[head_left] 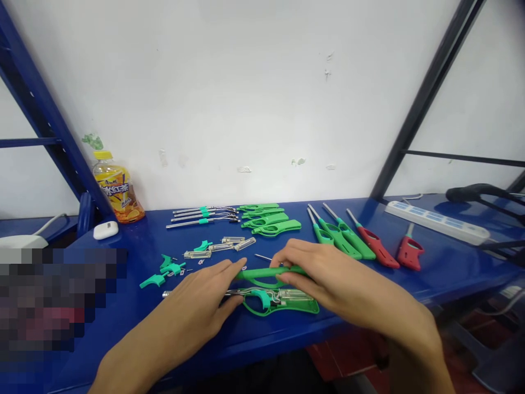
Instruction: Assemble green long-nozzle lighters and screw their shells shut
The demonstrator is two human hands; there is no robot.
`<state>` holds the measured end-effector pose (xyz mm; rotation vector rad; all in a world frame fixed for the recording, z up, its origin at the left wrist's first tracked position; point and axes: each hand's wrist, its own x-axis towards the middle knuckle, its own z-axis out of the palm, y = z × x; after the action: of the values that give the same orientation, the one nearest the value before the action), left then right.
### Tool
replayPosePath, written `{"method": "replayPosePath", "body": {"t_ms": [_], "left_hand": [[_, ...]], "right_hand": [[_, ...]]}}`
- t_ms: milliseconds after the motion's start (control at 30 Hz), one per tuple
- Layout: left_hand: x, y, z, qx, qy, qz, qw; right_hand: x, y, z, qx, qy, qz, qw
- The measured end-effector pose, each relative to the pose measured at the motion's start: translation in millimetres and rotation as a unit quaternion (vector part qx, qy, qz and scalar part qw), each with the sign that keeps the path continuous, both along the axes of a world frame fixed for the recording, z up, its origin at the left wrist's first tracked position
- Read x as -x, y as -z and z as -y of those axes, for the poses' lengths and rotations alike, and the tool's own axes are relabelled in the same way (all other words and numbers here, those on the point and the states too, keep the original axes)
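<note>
My right hand (305, 271) pinches a green lighter casing half (258, 272) between thumb and fingers, tilted on edge. My left hand (205, 293) is closed around the front end, its fingertips at the tip of that half and its thumb beside the metal tube below. Directly beneath lies the other green casing half (301, 305), open side up. It holds a teal trigger (261, 298), thin wires and a clear fuel tank (293, 294). The metal tube (165, 294) sticks out to the left, partly hidden by my left hand. A thin screwdriver shaft (262, 257) shows behind my right fingers.
Behind are metal tubes with wires (192, 221), green casing halves (270, 224), clear tanks (221, 247) and teal triggers (155, 280). Green lighters (340, 238) and red lighters (375, 243) lie right, near a power strip (437, 221). A drink bottle (118, 189) and white case (105, 230) stand left.
</note>
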<state>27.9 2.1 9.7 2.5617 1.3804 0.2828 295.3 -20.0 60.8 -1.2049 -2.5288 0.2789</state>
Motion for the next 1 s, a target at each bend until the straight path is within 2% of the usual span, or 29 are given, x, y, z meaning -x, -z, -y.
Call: {"method": "replayPosePath", "body": {"t_ms": [100,267,400,533,667,800,1000], "left_hand": [[-1,-1.0,1,-0.011,-0.001,0.004,1.0],[-4,-4.5,-1,-0.046,0.008,-0.017,0.999],[-6,-3.1,-2,-0.051,0.027,0.007,0.998],[-10,1.3,-2,-0.043,0.056,0.039,0.997],[-15,1.3,-1,-0.038,0.063,0.038,0.997],[-20,-0.4,-1,-0.03,0.072,0.038,0.996],[-23,5.4,-4,-0.049,0.078,0.025,0.995]], "right_hand": [[-1,1.4,-6,-0.003,0.005,-0.001,1.0],[-12,1.7,-11,-0.059,0.073,-0.027,0.995],[-18,0.8,-11,-0.085,0.116,-0.058,0.988],[-13,-1.0,-11,-0.078,0.148,-0.06,0.984],[-3,-3.2,-13,-0.121,0.17,-0.031,0.977],[2,-8.0,-13,-0.13,0.2,-0.055,0.97],[4,-10.4,-13,-0.127,0.21,-0.042,0.969]]}}
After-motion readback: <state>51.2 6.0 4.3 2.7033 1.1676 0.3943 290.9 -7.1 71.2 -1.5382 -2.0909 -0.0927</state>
